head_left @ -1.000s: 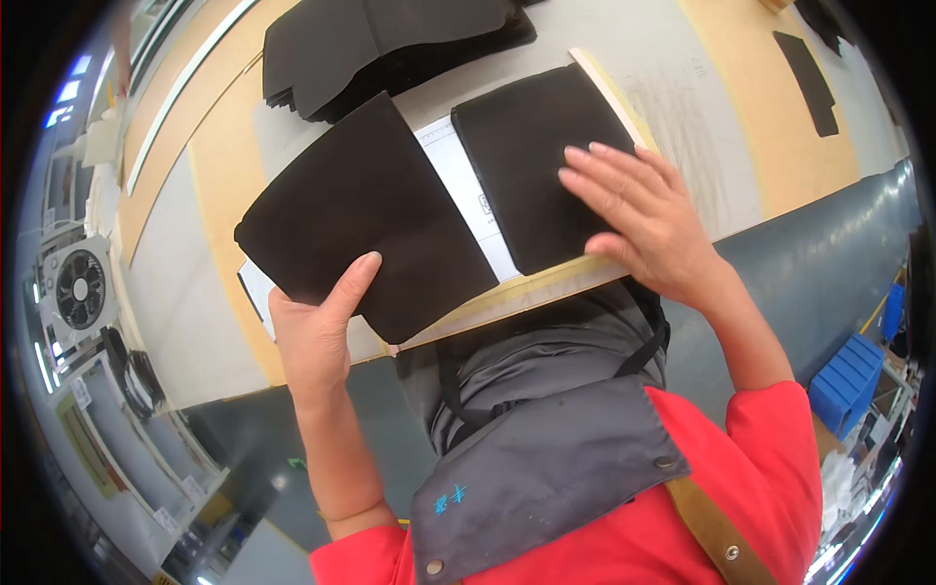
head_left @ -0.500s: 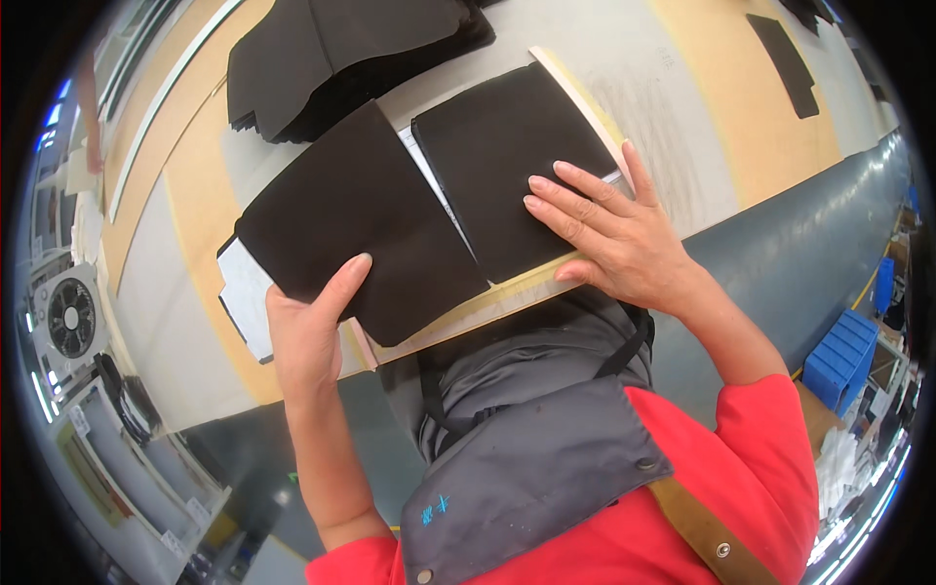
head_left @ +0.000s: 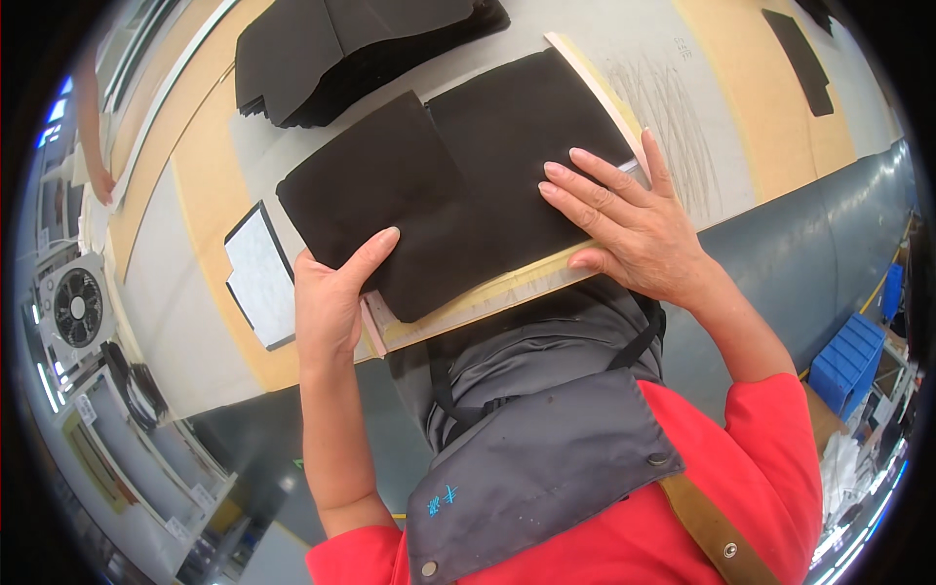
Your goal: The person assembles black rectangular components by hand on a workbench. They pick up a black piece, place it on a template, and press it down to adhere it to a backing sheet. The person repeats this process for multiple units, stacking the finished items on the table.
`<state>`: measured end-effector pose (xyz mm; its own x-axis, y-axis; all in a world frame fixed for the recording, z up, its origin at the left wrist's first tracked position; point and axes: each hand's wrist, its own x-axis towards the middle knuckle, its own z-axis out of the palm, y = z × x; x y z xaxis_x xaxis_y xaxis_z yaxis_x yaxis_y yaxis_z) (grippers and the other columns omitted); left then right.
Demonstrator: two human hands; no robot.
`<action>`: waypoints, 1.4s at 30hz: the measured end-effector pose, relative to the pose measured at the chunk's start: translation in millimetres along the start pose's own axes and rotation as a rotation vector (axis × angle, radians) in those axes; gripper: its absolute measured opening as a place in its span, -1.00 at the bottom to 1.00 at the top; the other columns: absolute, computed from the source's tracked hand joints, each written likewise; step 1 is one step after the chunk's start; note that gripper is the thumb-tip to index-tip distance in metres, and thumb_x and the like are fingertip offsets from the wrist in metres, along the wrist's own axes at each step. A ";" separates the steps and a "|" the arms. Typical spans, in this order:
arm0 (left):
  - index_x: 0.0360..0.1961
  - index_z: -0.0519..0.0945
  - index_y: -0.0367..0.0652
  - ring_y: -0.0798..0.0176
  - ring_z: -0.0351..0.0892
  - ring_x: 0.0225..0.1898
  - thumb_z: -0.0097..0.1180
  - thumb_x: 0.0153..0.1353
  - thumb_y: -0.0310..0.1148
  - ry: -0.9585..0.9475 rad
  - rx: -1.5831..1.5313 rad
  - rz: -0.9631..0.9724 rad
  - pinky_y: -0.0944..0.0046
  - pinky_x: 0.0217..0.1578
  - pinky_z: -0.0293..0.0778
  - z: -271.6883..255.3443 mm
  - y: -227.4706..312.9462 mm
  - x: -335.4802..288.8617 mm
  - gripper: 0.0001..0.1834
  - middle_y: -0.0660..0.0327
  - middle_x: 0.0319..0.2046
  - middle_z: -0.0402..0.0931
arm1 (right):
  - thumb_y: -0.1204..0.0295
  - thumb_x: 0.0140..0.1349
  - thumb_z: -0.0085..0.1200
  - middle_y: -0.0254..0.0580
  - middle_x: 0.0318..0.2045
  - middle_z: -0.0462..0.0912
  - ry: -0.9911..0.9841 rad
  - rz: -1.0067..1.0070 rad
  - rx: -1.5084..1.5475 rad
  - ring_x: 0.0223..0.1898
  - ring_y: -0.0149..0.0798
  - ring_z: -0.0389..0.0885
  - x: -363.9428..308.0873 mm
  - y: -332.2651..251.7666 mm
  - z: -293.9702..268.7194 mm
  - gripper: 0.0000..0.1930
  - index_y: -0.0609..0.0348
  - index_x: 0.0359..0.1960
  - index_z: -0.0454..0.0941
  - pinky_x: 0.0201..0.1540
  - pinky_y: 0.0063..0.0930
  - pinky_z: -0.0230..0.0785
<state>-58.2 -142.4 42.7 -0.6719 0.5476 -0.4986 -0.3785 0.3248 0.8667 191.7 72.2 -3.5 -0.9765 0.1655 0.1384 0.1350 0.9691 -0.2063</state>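
My left hand grips the near-left edge of a flat black sheet, thumb on top and fingers hidden underneath. The right side of that sheet meets or slightly overlaps a second black sheet lying to its right. On the near right part of this second sheet rests my right hand, flat with fingers spread, holding nothing. Pale raised strips border the sheets on the right and along the near side. Left of my left hand lies a white piece with a black border.
A thick stack of black cut sheets stands at the far left of the table. A narrow black piece lies far right. Beyond the table are a fan and a blue crate. Another person's arm reaches in at far left.
My left hand has moved the left sheet rightward, closing the white gap between the two sheets. The white piece now shows more fully. My right hand stays flat on the right sheet.
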 end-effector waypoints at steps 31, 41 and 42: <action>0.01 0.66 -0.40 0.22 0.77 -0.15 0.50 0.18 -0.52 -0.016 0.026 -0.061 0.23 -0.08 0.73 1.4 -5.5 11.2 -0.60 0.05 -0.12 0.74 | -0.18 0.26 0.12 -0.61 0.45 0.46 0.026 0.010 0.016 0.49 -0.36 0.35 0.4 -0.5 1.8 -0.27 -0.24 0.44 0.47 0.65 0.37 -0.38; 0.02 0.65 -0.42 0.20 0.77 -0.14 0.50 0.17 -0.51 -0.020 0.043 -0.118 0.22 -0.08 0.73 4.0 1.1 13.0 -0.59 0.03 -0.10 0.73 | -0.19 0.31 0.06 -0.60 0.44 0.47 0.024 0.008 0.006 0.49 -0.35 0.35 0.8 -0.8 0.7 -0.30 -0.22 0.43 0.48 0.65 0.37 -0.39; 0.02 0.65 -0.42 0.20 0.77 -0.14 0.49 0.17 -0.51 -0.021 0.042 -0.121 0.22 -0.08 0.73 4.0 2.0 13.0 -0.59 0.03 -0.09 0.73 | -0.19 0.32 0.05 -0.60 0.44 0.47 0.022 0.008 0.004 0.49 -0.35 0.35 0.9 -0.9 0.8 -0.30 -0.22 0.43 0.48 0.65 0.37 -0.39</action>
<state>-65.1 -131.6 37.9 -0.6092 0.5182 -0.6003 -0.4290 0.4213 0.7990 190.5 71.3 -4.0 -0.9713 0.1772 0.1584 0.1420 0.9671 -0.2108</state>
